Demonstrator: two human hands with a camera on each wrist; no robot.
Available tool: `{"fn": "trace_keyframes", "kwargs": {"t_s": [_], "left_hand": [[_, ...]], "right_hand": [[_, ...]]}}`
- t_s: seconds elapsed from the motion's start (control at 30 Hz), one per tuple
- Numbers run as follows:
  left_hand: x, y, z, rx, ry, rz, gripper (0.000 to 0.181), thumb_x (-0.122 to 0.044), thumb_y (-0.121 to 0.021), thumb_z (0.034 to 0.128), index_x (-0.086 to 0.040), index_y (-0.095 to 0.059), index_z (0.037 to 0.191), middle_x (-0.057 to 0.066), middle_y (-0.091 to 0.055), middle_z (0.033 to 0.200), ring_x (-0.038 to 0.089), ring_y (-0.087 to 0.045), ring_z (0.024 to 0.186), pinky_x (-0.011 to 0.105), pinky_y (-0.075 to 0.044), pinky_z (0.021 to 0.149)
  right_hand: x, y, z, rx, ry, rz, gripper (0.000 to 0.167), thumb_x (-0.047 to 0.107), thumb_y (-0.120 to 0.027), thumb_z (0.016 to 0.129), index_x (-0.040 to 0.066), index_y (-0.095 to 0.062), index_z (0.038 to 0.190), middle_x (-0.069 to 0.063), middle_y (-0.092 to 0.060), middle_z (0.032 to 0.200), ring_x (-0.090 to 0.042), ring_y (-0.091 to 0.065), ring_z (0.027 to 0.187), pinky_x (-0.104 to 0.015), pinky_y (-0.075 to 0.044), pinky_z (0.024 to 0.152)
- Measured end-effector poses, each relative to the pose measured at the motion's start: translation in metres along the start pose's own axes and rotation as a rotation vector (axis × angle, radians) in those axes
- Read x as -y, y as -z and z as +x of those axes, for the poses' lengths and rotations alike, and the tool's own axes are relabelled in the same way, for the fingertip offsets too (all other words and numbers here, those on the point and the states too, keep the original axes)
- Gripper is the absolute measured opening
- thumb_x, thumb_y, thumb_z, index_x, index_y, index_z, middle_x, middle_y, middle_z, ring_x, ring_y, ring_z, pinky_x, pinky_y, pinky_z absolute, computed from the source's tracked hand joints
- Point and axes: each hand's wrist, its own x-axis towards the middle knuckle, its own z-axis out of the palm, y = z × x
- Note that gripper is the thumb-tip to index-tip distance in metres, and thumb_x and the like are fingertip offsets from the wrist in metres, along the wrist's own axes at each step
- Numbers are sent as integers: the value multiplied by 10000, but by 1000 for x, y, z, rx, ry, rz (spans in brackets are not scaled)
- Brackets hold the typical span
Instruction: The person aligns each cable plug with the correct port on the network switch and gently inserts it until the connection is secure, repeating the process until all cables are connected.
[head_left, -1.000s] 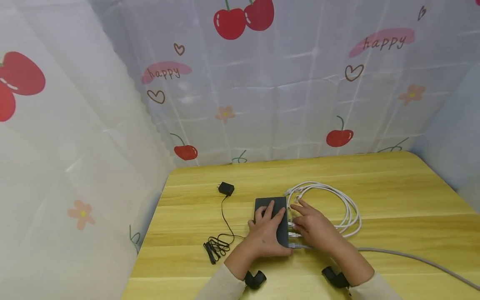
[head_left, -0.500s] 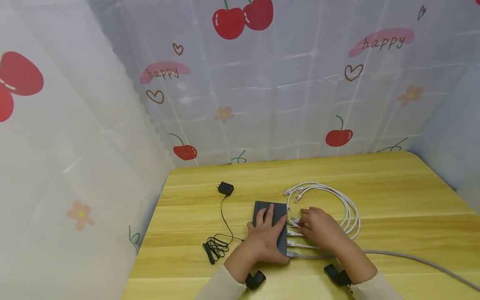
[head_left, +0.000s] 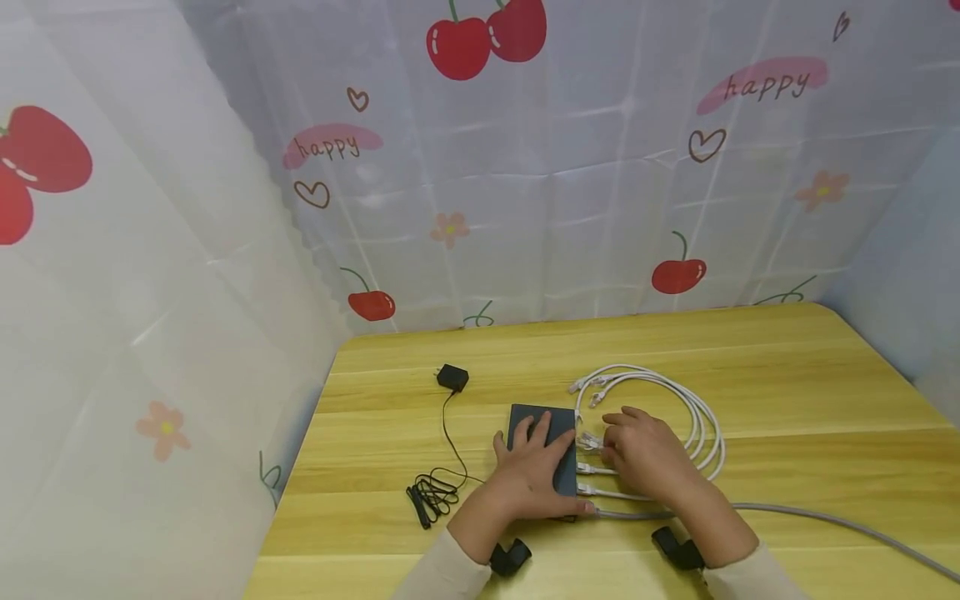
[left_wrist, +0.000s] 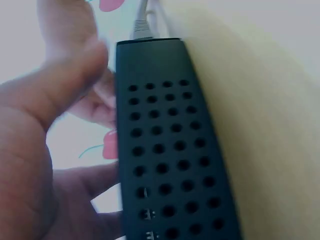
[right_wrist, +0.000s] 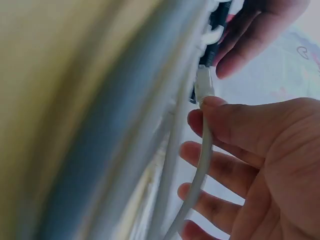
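My left hand [head_left: 528, 477] rests on a black network switch [head_left: 567, 477] with its fingers spread over the top. Its thumb lies at the near right corner, by the plug of a grey Ethernet cable [head_left: 637, 516]. In the left wrist view the switch's vented side [left_wrist: 160, 60] stands beside the palm. My right hand [head_left: 647, 454] pinches a white Ethernet cable between thumb and forefinger, just behind its plug [right_wrist: 204, 85]. That plug is at the switch's port side; I cannot tell whether it is seated. Two white plugs [head_left: 587, 490] sit in ports nearer me.
Coiled white Ethernet cables [head_left: 697, 400] lie behind the right hand, with loose plugs at their far end. A black power adapter [head_left: 452, 377] and its bundled cord [head_left: 435, 496] lie on the left of the wooden table [head_left: 787, 400]. A patterned sheet hangs behind.
The switch has shifted slightly towards me. My right hand has drawn back a little to the right with the white plug. My left thumb now reaches over the grey plug.
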Motion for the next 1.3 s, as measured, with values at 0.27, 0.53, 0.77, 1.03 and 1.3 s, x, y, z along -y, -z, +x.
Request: {"fn": "trace_keyframes", "kwargs": {"t_s": [0.27, 0.53, 0.77, 1.03, 1.3], "left_hand": [[-2, -4, 4, -237, -18, -34, 469, -550, -676, 898, -337, -617, 1311, -11, -405, 1559, 321, -331, 1423, 716, -204, 1041], [0, -2, 4, -353, -78, -129, 113, -424, -684, 931, -315, -666, 908, -94, -586, 1371, 261, -407, 1363, 600, -283, 1019], [0, -1, 6, -309, -64, -205, 123, -421, -680, 937, -329, -674, 857, -88, -605, 1354, 274, -414, 1356, 580, -278, 1004], [0, 0, 2, -134, 12, -81, 742, -722, -674, 789, -370, -518, 1422, 38, -271, 1630, 447, -130, 1496, 716, -221, 1056], [-2, -3, -3, 106, -11, 68, 1153, -799, -734, 640, -487, -122, 1566, 41, 97, 1676, 426, 186, 1486, 772, -112, 1068]], "right_hand": [[2, 14, -2, -20, 85, 51, 64, 106, -769, 867, 167, -752, 855, -132, -700, 1183, -468, -568, 1208, -612, -477, 926], [2, 19, 1, 33, 156, 149, 73, 127, -772, 869, 147, -742, 933, -137, -680, 1234, -443, -559, 1233, -579, -452, 986], [2, 15, 2, -85, 219, 123, 232, 162, -876, 752, 163, -771, 959, -92, -698, 1218, -368, -611, 1188, -535, -508, 918], [1, 14, 1, -101, 182, 19, 163, 188, -855, 778, 175, -802, 932, -76, -720, 1179, -378, -616, 1174, -575, -492, 910], [-3, 14, -3, -28, 75, 0, 111, 214, -813, 834, 200, -800, 943, -78, -705, 1209, -390, -603, 1180, -610, -494, 869]]}}
